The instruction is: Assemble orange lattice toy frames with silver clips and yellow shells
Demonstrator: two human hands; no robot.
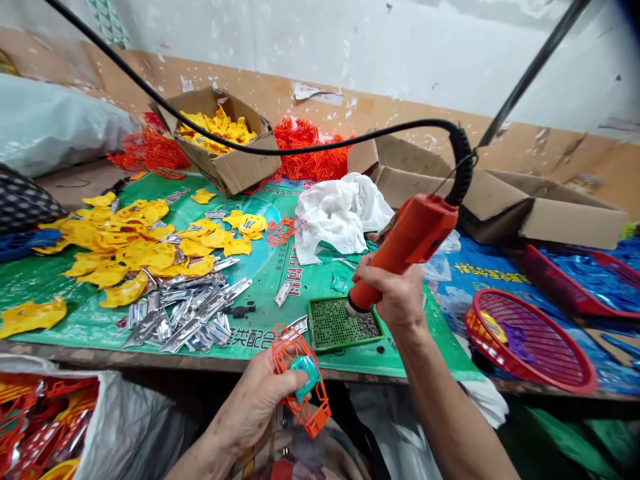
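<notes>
My right hand (395,290) grips an orange electric screwdriver (407,243) hung on a black coiled cord; its tip points down at a green screw tray (343,325) full of small dark screws. My left hand (260,397) holds an orange plastic frame part (300,380) with a teal piece in it, just below the table's front edge. Silver metal strips (187,313) lie piled left of the tray.
Yellow plastic pieces (125,243) spread over the green mat, more in a cardboard box (225,143). A white plastic bag (337,213), orange frames at the back, an open carton (500,200) and red baskets (530,340) stand to the right.
</notes>
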